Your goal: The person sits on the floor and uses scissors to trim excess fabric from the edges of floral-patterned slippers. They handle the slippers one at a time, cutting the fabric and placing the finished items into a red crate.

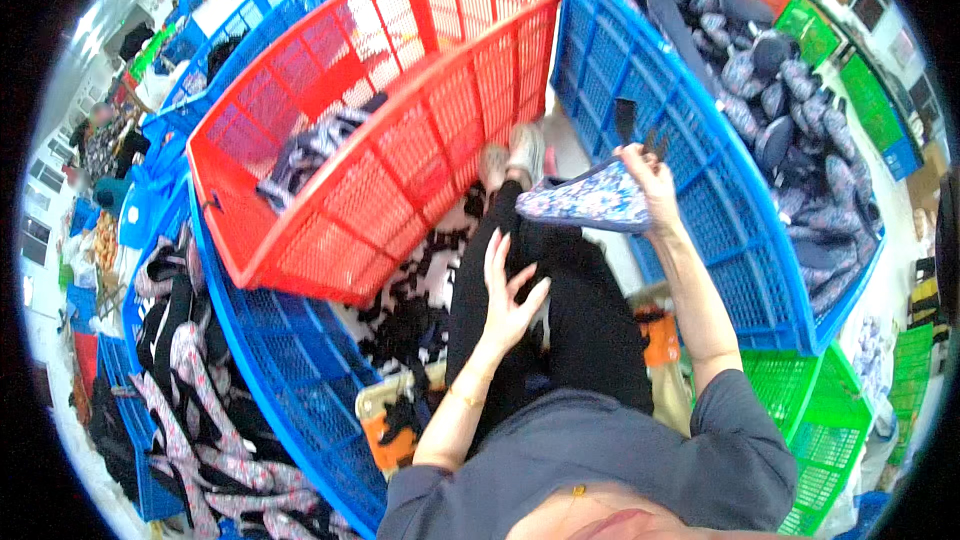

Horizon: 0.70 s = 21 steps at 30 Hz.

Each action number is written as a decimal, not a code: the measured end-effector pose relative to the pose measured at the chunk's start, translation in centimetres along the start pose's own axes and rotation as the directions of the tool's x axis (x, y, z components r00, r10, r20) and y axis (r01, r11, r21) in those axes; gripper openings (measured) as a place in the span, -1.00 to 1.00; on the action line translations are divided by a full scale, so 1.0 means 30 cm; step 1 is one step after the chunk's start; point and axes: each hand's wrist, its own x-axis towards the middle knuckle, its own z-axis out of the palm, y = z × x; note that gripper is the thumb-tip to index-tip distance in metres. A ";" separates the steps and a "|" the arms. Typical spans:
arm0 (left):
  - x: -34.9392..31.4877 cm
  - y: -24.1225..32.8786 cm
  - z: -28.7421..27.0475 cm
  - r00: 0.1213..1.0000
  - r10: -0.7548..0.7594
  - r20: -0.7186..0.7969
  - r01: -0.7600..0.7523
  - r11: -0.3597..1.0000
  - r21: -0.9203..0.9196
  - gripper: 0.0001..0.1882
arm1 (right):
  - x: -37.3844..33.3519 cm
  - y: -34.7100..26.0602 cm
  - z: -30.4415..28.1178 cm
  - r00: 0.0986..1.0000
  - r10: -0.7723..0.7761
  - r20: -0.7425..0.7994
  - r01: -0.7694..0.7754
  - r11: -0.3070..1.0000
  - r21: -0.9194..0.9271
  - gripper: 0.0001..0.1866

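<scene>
A floral fabric piece with a navy edge (pixel 590 202), shaped like a slipper or shoe upper, is held by its right end in my right hand (pixel 652 185). Its pointed end reaches left over my legs. Beyond those fingers stick up dark, flat pieces (pixel 625 118); whether they are straps or a tool I cannot tell. Over my lap, my left hand (pixel 513 292) is open, its fingers apart and nothing in it, a little below the fabric piece.
Before me stands a red crate (pixel 430 170) with a few dark printed pieces inside. A blue crate (pixel 690 140) at the right is heaped with similar pieces. Another blue crate (pixel 290 360) at the left holds long floral and black strips (pixel 195 360). Black scraps (pixel 410 320) litter the floor.
</scene>
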 end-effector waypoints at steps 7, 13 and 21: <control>-0.077 -0.129 -0.158 0.926 -0.052 0.375 -0.128 0.890 0.438 -0.43 | -0.301 0.297 0.054 0.874 0.478 0.089 -0.483 0.874 0.051 -0.78; -0.139 -0.160 -0.169 0.867 -0.235 0.439 0.036 0.909 0.416 -0.50 | -0.363 0.391 0.017 0.916 0.393 0.083 -0.385 0.918 -0.099 -0.79; 0.054 -0.094 -0.109 0.753 -0.434 0.495 0.467 0.882 0.063 -0.62 | -0.331 0.381 0.017 0.968 0.199 0.152 -0.180 0.975 -0.131 -0.84</control>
